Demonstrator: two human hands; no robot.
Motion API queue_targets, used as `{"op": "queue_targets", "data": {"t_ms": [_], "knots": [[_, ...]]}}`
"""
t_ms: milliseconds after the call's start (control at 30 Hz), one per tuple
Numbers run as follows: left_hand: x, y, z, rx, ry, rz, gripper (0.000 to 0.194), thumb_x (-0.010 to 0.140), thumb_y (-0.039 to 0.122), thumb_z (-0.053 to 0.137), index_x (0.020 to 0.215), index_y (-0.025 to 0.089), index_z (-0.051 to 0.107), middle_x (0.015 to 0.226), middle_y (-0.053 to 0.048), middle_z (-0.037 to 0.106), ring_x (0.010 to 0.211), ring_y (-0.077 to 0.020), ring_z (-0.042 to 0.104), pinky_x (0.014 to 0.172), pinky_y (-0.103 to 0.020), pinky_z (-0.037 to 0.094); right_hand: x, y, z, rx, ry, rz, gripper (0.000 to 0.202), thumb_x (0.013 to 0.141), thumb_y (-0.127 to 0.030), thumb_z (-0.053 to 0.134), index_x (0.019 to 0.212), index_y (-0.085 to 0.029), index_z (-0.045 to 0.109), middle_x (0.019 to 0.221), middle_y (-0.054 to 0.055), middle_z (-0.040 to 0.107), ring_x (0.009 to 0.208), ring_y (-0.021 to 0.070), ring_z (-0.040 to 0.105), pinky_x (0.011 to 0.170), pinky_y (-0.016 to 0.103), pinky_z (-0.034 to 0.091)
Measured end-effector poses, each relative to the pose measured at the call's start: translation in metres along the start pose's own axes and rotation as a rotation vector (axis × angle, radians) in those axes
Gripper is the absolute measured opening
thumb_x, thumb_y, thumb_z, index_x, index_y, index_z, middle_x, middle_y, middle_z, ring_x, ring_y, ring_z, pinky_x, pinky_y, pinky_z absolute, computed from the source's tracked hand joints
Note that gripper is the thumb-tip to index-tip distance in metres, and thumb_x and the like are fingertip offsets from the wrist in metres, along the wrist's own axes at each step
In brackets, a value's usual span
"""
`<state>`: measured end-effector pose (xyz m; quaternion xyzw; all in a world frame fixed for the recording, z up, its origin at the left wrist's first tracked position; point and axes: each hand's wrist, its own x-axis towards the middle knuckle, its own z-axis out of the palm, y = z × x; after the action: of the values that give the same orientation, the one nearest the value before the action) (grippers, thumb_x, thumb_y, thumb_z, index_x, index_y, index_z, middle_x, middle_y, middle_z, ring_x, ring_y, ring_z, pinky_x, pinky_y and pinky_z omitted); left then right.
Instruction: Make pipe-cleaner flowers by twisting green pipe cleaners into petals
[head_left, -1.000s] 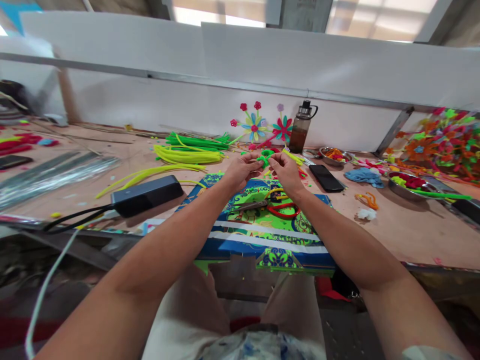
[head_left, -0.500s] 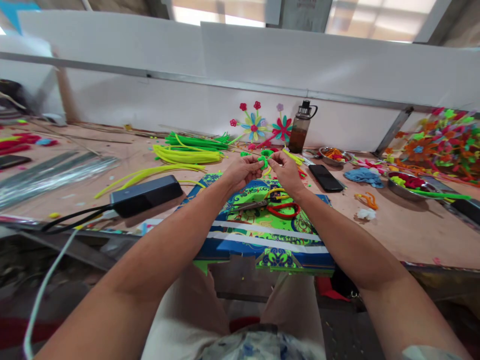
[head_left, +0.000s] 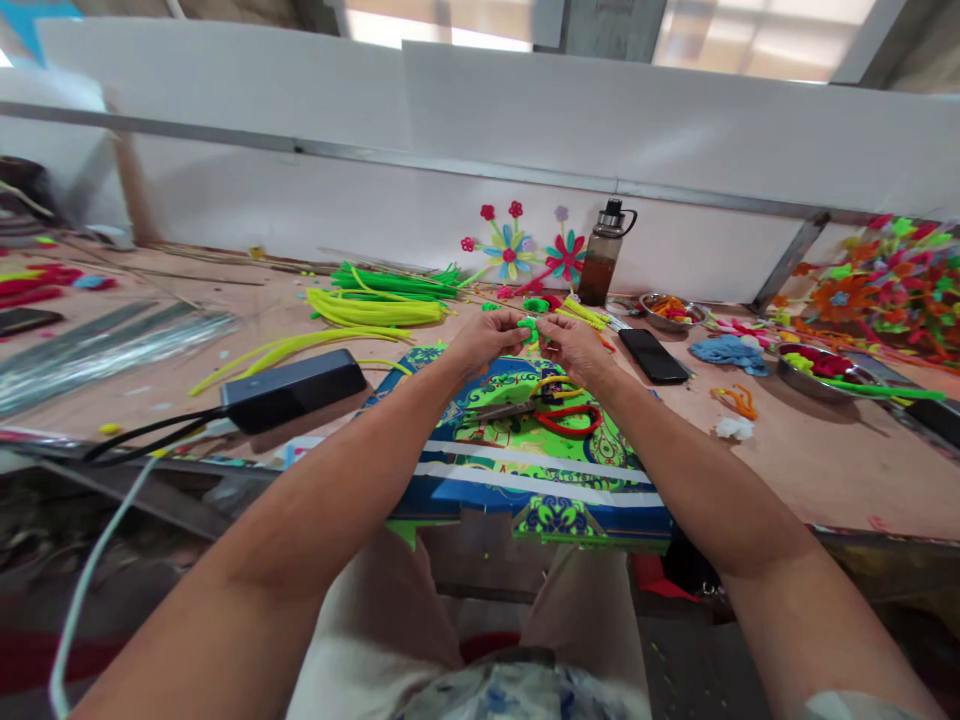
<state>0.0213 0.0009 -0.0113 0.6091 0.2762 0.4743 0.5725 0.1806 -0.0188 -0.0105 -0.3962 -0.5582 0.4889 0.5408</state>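
Between my fingertips is a small green fuzzy piece (head_left: 529,328), pinched from the left by my left hand (head_left: 487,340) and from the right by my right hand (head_left: 571,348). Both hands are closed on it, above the far edge of a blue and green patterned board (head_left: 495,490). Red-handled scissors (head_left: 568,420) lie on the board below my hands, beside a yellow-handled tool (head_left: 553,388). Just beyond my fingers, another green curled piece (head_left: 535,304) rests on the table. Bundles of yellow stems (head_left: 375,308) and green stems (head_left: 405,282) lie to the left.
A dark box (head_left: 294,390) with a cable sits left of the board. Behind my hands stand fuzzy flowers (head_left: 508,252) and a bottle (head_left: 600,255). To the right are a phone (head_left: 652,356), a blue cloth-like bundle (head_left: 729,354) and metal bowls (head_left: 825,390).
My right hand has turned a little and its fingers sit lower. The green piece has shifted slightly between my fingertips, and both hands still hold it.
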Motion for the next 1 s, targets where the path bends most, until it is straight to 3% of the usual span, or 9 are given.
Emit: {"op": "queue_targets", "data": {"t_ms": [167, 267, 500, 1000], "knots": [[-0.002, 0.000, 0.003, -0.240, 0.028, -0.149, 0.026, 0.059, 0.022, 0.085, 0.069, 0.013, 0.063, 0.057, 0.002, 0.056, 0.049, -0.0058, 0.051, 0.052, -0.019, 0.044, -0.001, -0.001, 0.001, -0.236, 0.131, -0.296, 0.029, 0.071, -0.046, 0.068, 0.073, -0.019, 0.056, 0.064, -0.003, 0.055, 0.059, 0.0101, 0.047, 0.058, 0.024, 0.040], [-0.003, 0.001, 0.005, -0.296, 0.050, -0.196, 0.024, 0.062, 0.018, 0.084, 0.071, 0.013, 0.063, 0.057, 0.002, 0.056, 0.050, -0.0057, 0.052, 0.053, -0.018, 0.047, -0.004, -0.002, 0.002, -0.363, 0.153, -0.399, 0.023, 0.076, -0.041, 0.063, 0.077, -0.018, 0.061, 0.071, 0.000, 0.061, 0.066, 0.0125, 0.052, 0.064, 0.027, 0.043], [-0.002, 0.001, 0.008, -0.303, 0.084, -0.185, 0.021, 0.065, 0.015, 0.082, 0.072, 0.012, 0.062, 0.059, 0.002, 0.057, 0.049, -0.0046, 0.053, 0.052, -0.017, 0.046, -0.006, -0.002, 0.003, -0.411, 0.173, -0.438, 0.021, 0.077, -0.039, 0.062, 0.086, -0.019, 0.062, 0.083, 0.003, 0.067, 0.076, 0.0159, 0.058, 0.072, 0.029, 0.047], [0.002, -0.012, 0.010, -0.330, 0.085, -0.061, 0.030, 0.059, 0.019, 0.086, 0.073, 0.014, 0.059, 0.061, 0.004, 0.057, 0.050, -0.0046, 0.053, 0.050, -0.015, 0.044, -0.008, 0.005, 0.006, -0.464, 0.293, -0.434, 0.015, 0.079, -0.033, 0.061, 0.081, -0.018, 0.063, 0.079, 0.003, 0.066, 0.073, 0.0160, 0.057, 0.072, 0.030, 0.047]]}}
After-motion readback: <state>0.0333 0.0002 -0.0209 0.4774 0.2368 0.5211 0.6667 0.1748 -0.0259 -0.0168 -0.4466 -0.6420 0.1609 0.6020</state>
